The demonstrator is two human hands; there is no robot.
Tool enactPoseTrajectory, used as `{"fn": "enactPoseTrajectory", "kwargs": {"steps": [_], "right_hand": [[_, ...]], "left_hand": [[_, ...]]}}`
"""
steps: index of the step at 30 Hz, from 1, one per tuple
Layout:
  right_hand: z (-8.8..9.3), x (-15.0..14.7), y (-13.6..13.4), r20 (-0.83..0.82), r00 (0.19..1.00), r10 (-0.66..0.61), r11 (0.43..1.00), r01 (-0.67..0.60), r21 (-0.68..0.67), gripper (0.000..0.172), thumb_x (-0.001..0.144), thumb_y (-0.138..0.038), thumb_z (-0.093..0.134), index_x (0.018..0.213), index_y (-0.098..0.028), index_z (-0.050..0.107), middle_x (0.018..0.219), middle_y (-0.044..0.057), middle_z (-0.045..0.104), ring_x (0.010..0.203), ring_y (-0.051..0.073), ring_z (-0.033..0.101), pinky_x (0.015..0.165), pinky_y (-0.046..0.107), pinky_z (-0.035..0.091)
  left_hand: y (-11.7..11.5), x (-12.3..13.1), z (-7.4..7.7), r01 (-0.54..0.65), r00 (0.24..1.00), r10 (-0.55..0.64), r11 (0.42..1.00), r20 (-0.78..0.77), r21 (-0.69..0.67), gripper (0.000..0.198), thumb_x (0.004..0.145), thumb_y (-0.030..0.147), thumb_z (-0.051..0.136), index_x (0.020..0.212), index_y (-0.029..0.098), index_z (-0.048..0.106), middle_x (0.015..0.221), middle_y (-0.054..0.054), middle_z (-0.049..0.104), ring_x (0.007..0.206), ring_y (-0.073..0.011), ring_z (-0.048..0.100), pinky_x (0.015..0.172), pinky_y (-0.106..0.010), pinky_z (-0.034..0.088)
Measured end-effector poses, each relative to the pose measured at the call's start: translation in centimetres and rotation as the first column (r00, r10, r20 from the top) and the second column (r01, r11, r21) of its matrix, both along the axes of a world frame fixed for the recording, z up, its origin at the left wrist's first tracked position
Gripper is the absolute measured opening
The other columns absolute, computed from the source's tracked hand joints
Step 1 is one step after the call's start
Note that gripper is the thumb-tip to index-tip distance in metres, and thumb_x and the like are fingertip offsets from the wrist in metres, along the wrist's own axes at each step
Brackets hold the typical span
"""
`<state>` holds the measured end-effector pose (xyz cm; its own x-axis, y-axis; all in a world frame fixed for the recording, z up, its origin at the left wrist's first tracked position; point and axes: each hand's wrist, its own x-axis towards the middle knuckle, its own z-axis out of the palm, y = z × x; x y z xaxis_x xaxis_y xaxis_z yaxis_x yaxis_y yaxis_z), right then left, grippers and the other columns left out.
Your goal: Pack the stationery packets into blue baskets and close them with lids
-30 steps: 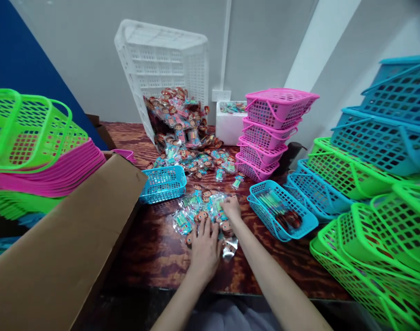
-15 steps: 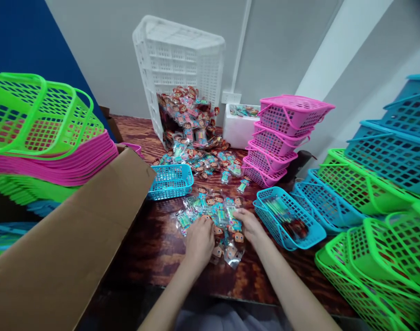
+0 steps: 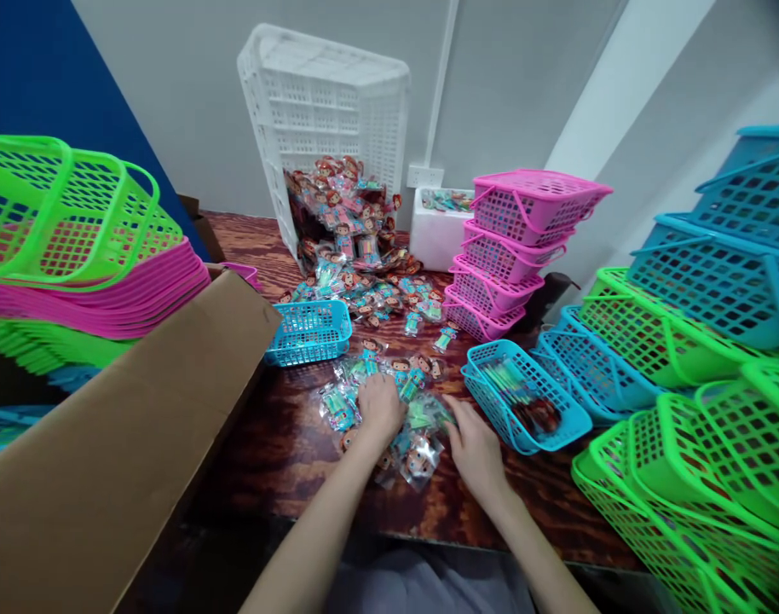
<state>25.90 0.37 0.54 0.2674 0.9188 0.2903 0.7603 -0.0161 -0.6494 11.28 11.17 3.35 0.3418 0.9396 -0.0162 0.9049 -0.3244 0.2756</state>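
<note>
Though your left hand [image 3: 382, 411] curls over the doll packets [image 3: 413, 384] on the near desk [image 3: 287, 452], I can't tell if it holds one. Your right hand [image 3: 477, 448] is part open at their right edge. A blue basket [image 3: 552, 392] stands close on the right, likely for easy reach.

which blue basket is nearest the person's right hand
The blue basket just up and right of the right hand, with green and brown items inside; other blue ones sit farther off.
</note>
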Motion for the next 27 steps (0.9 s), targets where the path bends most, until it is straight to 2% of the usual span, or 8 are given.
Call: {"fn": "enactPoseTrajectory", "kwargs": {"steps": [4,8,12,15,17,20,23,27], "right_hand": [[0.1,-0.1,-2.4,0.176,0.983,0.049,0.992,-0.028,-0.122,0.038,0.086,-0.010,0.038,0.114,-0.020,0.062,0.105,0.011,0.068,0.100,0.026,0.064,0.088,0.040,0.049],[3.3,0.8,-4.7,-0.021,1.000,0.016,0.986,-0.019,-0.165,0.019,0.089,-0.021,0.047,0.102,-0.022,0.060,0.100,0.005,0.069,0.093,0.022,0.066,0.084,0.034,0.050],[8.3,1.2,-7.3,-0.148,0.987,0.061,0.990,-0.079,-0.118,0.018,0.091,-0.028,0.050,0.106,-0.022,0.058,0.101,0.003,0.068,0.092,0.019,0.064,0.083,0.029,0.049],[10.1,0.8,-7.5,-0.054,0.990,0.126,0.991,-0.128,-0.024,0.022,0.094,-0.023,0.046,0.113,-0.022,0.057,0.108,0.006,0.066,0.100,0.020,0.061,0.088,0.030,0.047],[9.5,0.7,-6.4,0.093,0.984,0.151,0.988,-0.152,-0.003,0.027,0.094,-0.017,0.042,0.114,-0.020,0.059,0.108,0.009,0.065,0.103,0.022,0.059,0.091,0.034,0.045],[6.6,1.1,-4.1,0.248,0.939,0.238,0.964,-0.197,-0.181,0.032,0.090,-0.010,0.042,0.106,-0.021,0.067,0.099,0.009,0.068,0.097,0.024,0.060,0.088,0.036,0.044],[4.0,2.0,-3.0,0.087,0.919,0.385,0.865,-0.326,-0.382,0.031,0.088,-0.011,0.047,0.104,-0.025,0.070,0.100,0.004,0.071,0.094,0.021,0.064,0.086,0.032,0.046],[3.6,2.5,-4.2,-0.147,0.899,0.412,0.801,-0.435,-0.412,0.035,0.096,-0.035,0.048,0.128,-0.031,0.062,0.125,0.003,0.067,0.112,0.023,0.063,0.096,0.034,0.044]], "left_hand": [[0.4,0.2,-0.1,0.061,0.997,-0.062,0.998,0.053,0.004,0.028,0.077,0.015,0.061,0.105,0.017,0.058,0.112,-0.014,0.059,0.109,-0.0310,0.055,0.089,-0.041,0.042],[-0.1,-1.2,0.9,0.161,0.977,-0.166,0.986,0.137,0.046,0.031,0.076,0.003,0.051,0.102,0.021,0.054,0.101,-0.007,0.063,0.106,-0.0250,0.056,0.097,-0.039,0.038],[-3.6,-3.7,2.3,0.315,0.924,-0.315,0.948,0.216,0.037,0.032,0.080,0.004,0.049,0.105,0.023,0.049,0.102,-0.003,0.064,0.099,-0.0204,0.059,0.087,-0.030,0.042],[-7.6,-4.7,2.0,0.521,0.820,-0.485,0.853,0.303,-0.044,0.027,0.086,0.007,0.044,0.107,0.024,0.048,0.099,-0.003,0.065,0.093,-0.0203,0.062,0.076,-0.027,0.043],[-9.6,-4.7,1.0,0.596,0.776,-0.537,0.796,0.332,-0.104,0.031,0.088,0.007,0.042,0.114,0.023,0.046,0.100,-0.005,0.066,0.093,-0.0217,0.063,0.075,-0.027,0.043],[-11.1,-4.5,-1.1,0.573,0.789,-0.498,0.808,0.359,-0.139,0.040,0.087,0.005,0.041,0.124,0.021,0.041,0.104,-0.007,0.066,0.096,-0.0229,0.063,0.078,-0.029,0.045],[-11.1,-4.6,-2.9,0.507,0.802,-0.419,0.854,0.426,-0.115,0.036,0.088,0.004,0.037,0.119,0.021,0.043,0.104,-0.007,0.064,0.098,-0.0221,0.062,0.082,-0.030,0.046],[-11.4,-4.6,-3.8,0.378,0.798,-0.289,0.924,0.528,-0.065,0.022,0.088,0.006,0.039,0.100,0.021,0.049,0.098,-0.006,0.061,0.097,-0.0213,0.061,0.085,-0.032,0.048]]}}
